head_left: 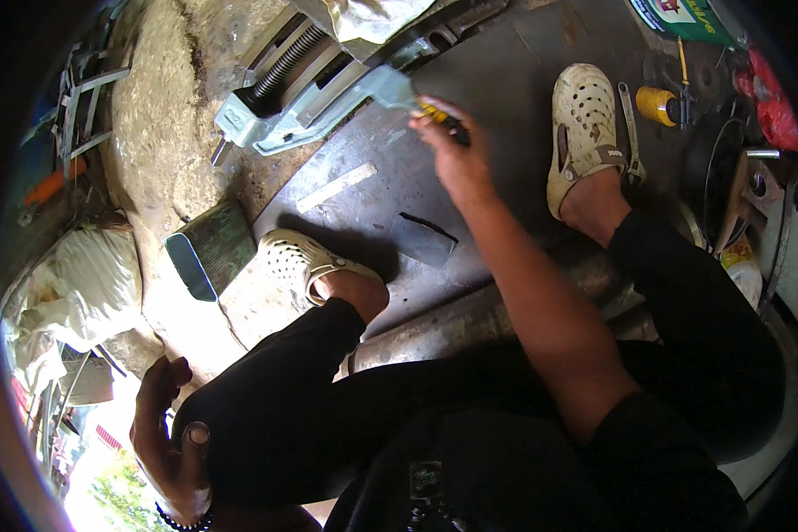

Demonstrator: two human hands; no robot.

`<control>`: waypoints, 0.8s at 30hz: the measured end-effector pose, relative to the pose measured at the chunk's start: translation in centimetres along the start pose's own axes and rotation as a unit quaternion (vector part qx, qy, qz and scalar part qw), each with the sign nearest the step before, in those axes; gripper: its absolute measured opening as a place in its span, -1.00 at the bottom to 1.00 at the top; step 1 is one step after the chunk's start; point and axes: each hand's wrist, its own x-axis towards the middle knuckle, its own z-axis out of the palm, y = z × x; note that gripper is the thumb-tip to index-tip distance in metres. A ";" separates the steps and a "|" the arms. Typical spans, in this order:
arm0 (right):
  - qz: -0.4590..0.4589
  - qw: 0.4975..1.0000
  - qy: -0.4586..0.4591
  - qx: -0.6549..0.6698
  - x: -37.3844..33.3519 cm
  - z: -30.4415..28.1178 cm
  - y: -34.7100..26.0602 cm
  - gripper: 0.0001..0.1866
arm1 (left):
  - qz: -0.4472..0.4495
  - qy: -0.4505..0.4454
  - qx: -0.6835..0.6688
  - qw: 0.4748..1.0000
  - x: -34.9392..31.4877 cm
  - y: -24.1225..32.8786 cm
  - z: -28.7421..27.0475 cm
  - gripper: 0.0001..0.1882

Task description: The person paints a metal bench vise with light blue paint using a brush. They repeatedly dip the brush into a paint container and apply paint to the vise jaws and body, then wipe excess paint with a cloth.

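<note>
My right hand [457, 151] is closed around the yellow and black handle of a putty knife [392, 89]. Its wide greyish blade, slightly smeared, points left over the pale blue-grey bench vise [297, 120]; whether it touches the vise I cannot tell. The vise lies on its side with its screw [288, 64] showing. Beside my left knee, my left hand [170, 443] hangs with loosely bent fingers apart and nothing in them. On the dark metal plate [496, 80] lie a pale flat strip [336, 187] and a dark rectangular piece [424, 238].
My clog-shod feet stand on the plate, left clog [297, 262] and right clog [585, 120]. A wrench [629, 133] and a yellow roll-like item [655, 105] lie at right. A rectangular tube [226, 244] and white sack [84, 279] are at left; a round pipe [434, 315] runs below my legs.
</note>
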 end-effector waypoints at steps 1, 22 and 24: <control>-0.041 0.999 0.006 0.017 0.4 -0.7 -0.3 -0.62 | 0.006 0.005 -0.003 1.000 -0.2 -0.2 0.0 -0.08; 0.198 0.922 0.012 0.331 -4.8 4.6 1.9 -0.47 | 0.074 0.062 -0.013 0.995 -3.3 -2.2 -0.4 -0.12; 0.213 0.920 -0.006 0.328 -5.1 4.5 2.3 -0.48 | 0.070 0.071 -0.014 0.995 -3.5 -2.1 -0.5 -0.13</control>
